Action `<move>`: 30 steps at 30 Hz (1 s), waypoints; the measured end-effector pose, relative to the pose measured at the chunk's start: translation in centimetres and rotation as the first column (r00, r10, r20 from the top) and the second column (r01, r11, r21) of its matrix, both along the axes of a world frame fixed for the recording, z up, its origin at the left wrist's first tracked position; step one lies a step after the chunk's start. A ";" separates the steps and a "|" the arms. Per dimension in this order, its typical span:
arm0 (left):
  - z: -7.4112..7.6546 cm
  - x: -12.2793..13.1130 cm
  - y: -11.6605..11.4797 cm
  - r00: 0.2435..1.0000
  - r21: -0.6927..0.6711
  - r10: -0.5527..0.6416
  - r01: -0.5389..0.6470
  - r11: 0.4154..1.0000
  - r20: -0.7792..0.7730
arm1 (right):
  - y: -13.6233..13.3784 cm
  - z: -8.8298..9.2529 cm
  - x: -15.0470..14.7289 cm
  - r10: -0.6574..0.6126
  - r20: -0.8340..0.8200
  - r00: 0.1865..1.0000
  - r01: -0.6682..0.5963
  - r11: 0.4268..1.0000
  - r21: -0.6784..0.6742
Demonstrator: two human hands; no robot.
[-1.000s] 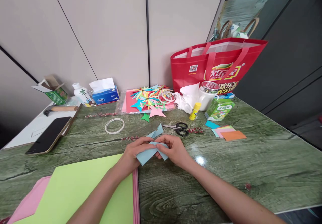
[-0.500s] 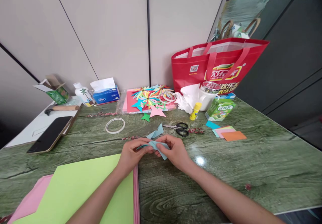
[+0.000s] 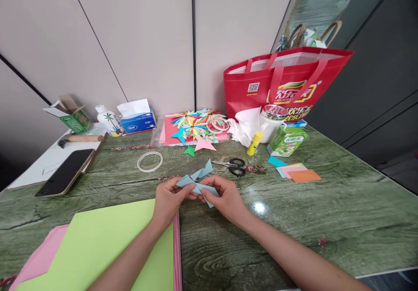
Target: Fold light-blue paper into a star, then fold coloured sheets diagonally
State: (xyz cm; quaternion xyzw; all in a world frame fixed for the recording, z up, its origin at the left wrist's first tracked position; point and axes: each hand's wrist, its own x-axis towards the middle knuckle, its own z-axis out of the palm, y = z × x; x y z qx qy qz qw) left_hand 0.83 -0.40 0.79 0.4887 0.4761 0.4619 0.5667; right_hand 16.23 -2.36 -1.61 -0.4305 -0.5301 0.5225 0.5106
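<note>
Between my two hands is a light blue folded paper piece point(image 3: 209, 188) with pointed flaps. My left hand point(image 3: 170, 198) pinches its left side, thumb on top. On the other side my right hand point(image 3: 226, 194) grips it, with the thumb pressed on the front. Just behind the fingers lies another light blue folded paper point(image 3: 205, 169), partly overlapped by the held one; whether they touch, I cannot tell. Black-handled scissors point(image 3: 235, 166) rest beyond my right hand, and a roll of white tape point(image 3: 150, 162) lies beyond my left.
Light green sheets point(image 3: 107, 238) over pink ones lie under my left forearm. Folded paper stars point(image 3: 204, 142), a yellow glue stick point(image 3: 254, 143), a green carton point(image 3: 287, 142) and a red bag point(image 3: 251, 99) stand or lie at the back. Coloured slips point(image 3: 305, 176) are right, a phone point(image 3: 65, 172) left.
The left flap of the held paper now shows wider and more raised, and my left thumb has moved onto it. Both hands stay in nearly the same place.
</note>
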 end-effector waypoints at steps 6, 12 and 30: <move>-0.3 -0.1 0.1 0.999 -0.007 0.027 -0.028 1.000 -0.029 | -0.1 0.2 -0.1 -0.010 0.025 1.000 0.011 1.000 -0.004; 0.0 0.2 -0.1 1.000 -0.020 0.025 -0.025 0.999 -0.008 | 0.1 0.2 -0.3 -0.029 -0.105 0.994 0.021 0.997 -0.077; -0.1 0.3 -0.3 0.997 -0.096 0.017 -0.010 0.995 0.069 | 0.3 0.6 0.1 -0.032 -0.125 0.992 0.009 0.984 -0.177</move>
